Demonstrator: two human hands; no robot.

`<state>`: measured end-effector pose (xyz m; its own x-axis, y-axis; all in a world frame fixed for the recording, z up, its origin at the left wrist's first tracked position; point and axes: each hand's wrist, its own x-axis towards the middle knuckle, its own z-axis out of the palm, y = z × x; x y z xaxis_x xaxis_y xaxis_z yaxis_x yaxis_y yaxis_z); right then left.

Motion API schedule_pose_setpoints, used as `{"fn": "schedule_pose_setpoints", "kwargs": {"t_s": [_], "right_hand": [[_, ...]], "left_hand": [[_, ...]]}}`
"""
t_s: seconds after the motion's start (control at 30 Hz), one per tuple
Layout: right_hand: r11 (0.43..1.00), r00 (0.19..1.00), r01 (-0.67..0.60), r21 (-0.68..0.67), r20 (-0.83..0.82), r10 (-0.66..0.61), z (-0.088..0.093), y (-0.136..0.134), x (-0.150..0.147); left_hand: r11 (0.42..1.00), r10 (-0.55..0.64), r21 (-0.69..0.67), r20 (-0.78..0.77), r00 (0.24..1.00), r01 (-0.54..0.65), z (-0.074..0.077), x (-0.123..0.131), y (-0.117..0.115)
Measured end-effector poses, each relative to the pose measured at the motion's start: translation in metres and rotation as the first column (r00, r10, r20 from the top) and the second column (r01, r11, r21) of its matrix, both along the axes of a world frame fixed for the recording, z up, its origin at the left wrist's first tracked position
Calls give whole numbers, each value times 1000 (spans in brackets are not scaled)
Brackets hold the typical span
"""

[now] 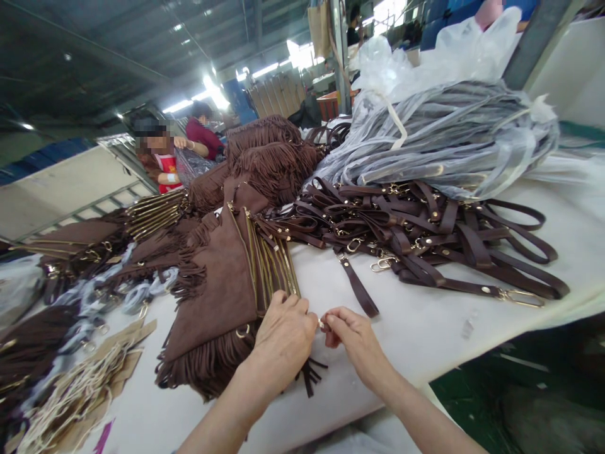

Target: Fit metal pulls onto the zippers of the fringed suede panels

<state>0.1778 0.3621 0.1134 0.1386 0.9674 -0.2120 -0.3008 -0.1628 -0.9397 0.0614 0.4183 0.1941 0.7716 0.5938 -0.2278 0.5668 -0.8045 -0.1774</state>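
My left hand [287, 331] is closed, its fingers curled at the right edge of a stack of brown fringed bags [212, 296]. Facing it, my right hand [352, 340] is closed in a pinch. A tiny whitish, shiny bit [322, 323] shows between the fingertips of both hands; its kind is too small to make out. Gold zippers [271, 265] run along the bags just beyond my left hand. Dark fringe strands [312, 373] stick out below my left wrist. Past my hands, a single brown wrist strap [355, 285] lies on the white table [401, 328].
Brown straps with gold clasps [425, 233] lie heaped at right, below plastic-wrapped straps [439, 139]. More fringed bags [274, 157] are piled behind. At lower left are tags with cream strings [80, 384]. A co-worker [163, 157] handles clear plastic across the table.
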Motion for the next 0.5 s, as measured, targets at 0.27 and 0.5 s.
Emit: {"fn": "schedule_pose_setpoints", "kwargs": {"t_s": [0.27, 0.5], "right_hand": [[996, 868, -67, -52, -495, 32, -6, -13, -20], [993, 829, -93, -80, -558, 32, -9, -13, -22]], "left_hand": [[970, -72, 243, 334, 940, -12, -8, -22, -25], [948, -118, 308, 567, 815, -77, -22, -50, -54]]}}
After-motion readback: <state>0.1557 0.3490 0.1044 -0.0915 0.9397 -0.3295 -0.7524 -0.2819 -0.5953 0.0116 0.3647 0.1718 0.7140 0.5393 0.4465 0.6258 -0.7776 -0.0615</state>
